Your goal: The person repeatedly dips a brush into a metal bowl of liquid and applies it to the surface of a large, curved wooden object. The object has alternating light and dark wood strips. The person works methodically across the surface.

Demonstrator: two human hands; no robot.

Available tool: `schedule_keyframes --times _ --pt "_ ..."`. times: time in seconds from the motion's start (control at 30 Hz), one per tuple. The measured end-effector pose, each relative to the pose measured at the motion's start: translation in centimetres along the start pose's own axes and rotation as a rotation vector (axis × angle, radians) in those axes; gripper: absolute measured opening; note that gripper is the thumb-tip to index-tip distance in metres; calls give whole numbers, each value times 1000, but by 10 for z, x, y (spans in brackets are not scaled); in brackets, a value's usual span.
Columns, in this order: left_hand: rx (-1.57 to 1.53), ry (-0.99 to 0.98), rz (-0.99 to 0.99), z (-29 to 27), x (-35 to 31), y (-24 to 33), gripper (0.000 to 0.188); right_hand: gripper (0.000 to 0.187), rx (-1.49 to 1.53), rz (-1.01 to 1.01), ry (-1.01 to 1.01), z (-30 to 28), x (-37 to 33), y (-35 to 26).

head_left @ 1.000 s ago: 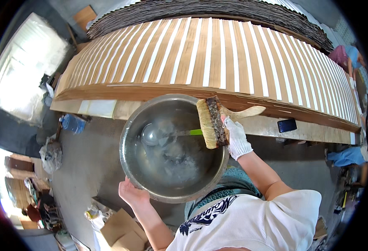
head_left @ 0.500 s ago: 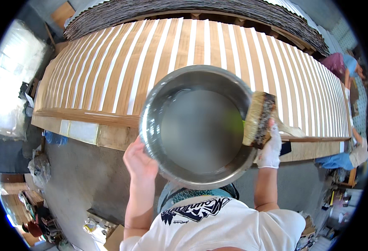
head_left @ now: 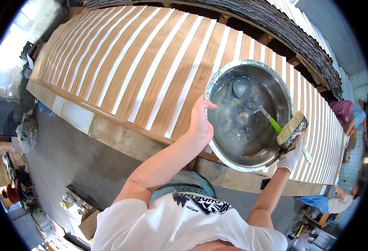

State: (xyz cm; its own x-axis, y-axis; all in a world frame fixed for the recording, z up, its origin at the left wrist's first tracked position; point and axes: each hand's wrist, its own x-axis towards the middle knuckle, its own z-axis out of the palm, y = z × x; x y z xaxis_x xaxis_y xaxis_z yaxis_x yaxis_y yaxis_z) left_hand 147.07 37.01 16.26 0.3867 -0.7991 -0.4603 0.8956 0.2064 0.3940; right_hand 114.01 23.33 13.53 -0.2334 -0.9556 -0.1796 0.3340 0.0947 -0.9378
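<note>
A round metal basin point(head_left: 272, 90) is held up in both hands above the table of striped sheets. My left hand point(head_left: 202, 121) closes on its left rim, thumb over the edge. Inside lies a ladle point(head_left: 242, 87) with a green handle, partly in cloudy, greyish liquid that also coats the bottom. My right hand point(head_left: 291, 158), in a white glove, is at the lower right rim, wrapped round a wide brush point(head_left: 293, 130) with pale bristles and a light handle. The brush rests against the rim; how the right fingers sit beneath is partly hidden.
Overlapping brown sheets with white strips point(head_left: 150, 62) cover the long table point(head_left: 117, 140). Behind it stands a stack of dark, wavy-edged sheets point(head_left: 305, 42). People's arms point(head_left: 351, 125) and a person in a pale top point(head_left: 339, 204) are at the table's right end. A cardboard box point(head_left: 89, 226) is at lower left.
The basin has moved right and tilted, and the ladle inside now shows. Both hands and the brush moved along with it. The whole view has swung round.
</note>
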Motion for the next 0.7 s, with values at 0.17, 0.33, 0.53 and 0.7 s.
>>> schedule_keyframes --times 0.17,0.33,0.53,0.7 --pt "179 -43 -48 -29 43 -10 41 54 -31 -61 108 7 10 26" --pt "1123 159 744 -84 38 -44 41 59 -25 -185 92 9 -45 -11" --pt "624 -755 -419 -53 -63 3 31 39 -1156 -1229 -360 88 -136 -31" --pt "252 -958 -822 -79 -96 46 35 27 -1488 -1672 -654 179 -210 23"
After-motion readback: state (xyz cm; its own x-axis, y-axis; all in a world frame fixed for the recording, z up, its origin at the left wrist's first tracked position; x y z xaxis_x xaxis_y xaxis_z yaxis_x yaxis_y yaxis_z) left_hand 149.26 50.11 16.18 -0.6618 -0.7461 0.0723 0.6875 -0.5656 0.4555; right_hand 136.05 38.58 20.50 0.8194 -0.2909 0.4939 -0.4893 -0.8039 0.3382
